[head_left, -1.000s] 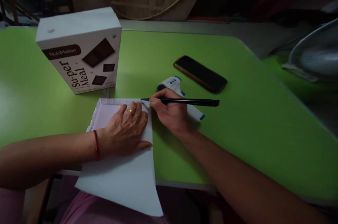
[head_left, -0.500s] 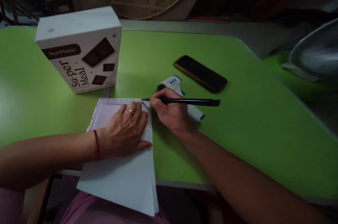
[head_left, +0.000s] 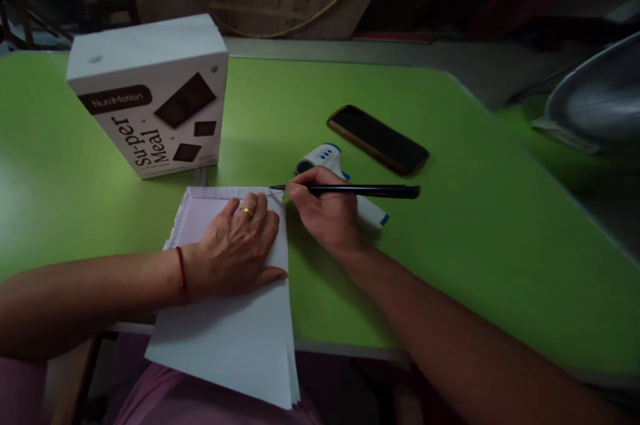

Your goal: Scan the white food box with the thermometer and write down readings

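My left hand lies flat on a stack of white paper, fingers outstretched and thumb near the right edge. A patterned, lettered strip runs along the top and left edges of the paper. Between the thumb and fingers of my right hand is a slim black pen, tilted almost level. Its tip touches or hovers just over the paper's top right corner; I cannot tell which. Partly hidden behind my right hand is a white and blue infrared thermometer.
A white NutriMotion box stands upright at the back left. A dark phone in a brown case lies at the back right of the green table. The paper overhangs the front edge. Beyond the right side is a shiny rounded object.
The pen and my right fingers have shifted very slightly to the right. My left hand keeps its place on the paper.
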Available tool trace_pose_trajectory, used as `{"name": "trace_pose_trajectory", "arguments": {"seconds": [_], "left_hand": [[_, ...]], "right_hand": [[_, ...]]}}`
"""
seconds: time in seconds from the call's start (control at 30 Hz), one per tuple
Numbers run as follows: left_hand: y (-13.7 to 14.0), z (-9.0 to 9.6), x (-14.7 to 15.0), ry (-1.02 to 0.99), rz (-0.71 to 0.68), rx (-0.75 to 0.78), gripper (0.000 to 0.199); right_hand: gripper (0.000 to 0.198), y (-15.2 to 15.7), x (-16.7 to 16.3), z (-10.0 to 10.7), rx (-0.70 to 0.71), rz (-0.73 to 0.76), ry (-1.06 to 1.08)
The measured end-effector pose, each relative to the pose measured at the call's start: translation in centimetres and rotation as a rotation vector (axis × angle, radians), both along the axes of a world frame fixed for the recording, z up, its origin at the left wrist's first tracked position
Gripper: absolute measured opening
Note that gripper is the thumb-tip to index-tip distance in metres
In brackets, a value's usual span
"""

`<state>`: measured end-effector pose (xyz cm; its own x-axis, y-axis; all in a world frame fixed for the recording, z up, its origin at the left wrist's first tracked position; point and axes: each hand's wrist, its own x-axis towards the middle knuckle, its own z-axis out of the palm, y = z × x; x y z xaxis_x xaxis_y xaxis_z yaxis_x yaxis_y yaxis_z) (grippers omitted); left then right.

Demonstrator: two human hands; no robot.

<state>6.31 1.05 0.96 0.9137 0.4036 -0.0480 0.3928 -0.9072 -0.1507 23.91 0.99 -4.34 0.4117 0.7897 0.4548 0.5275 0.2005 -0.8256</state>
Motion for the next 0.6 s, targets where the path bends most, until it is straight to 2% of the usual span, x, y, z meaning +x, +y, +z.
{"name": "trace_pose_trajectory", "arguments": {"seconds": [0.6], "left_hand": [[0.00,-0.06,0.07,-0.009,-0.003,0.003,0.078]], "right_hand": [[0.010,-0.01,0.03,-0.03,-0.051,0.016,0.012]]}}
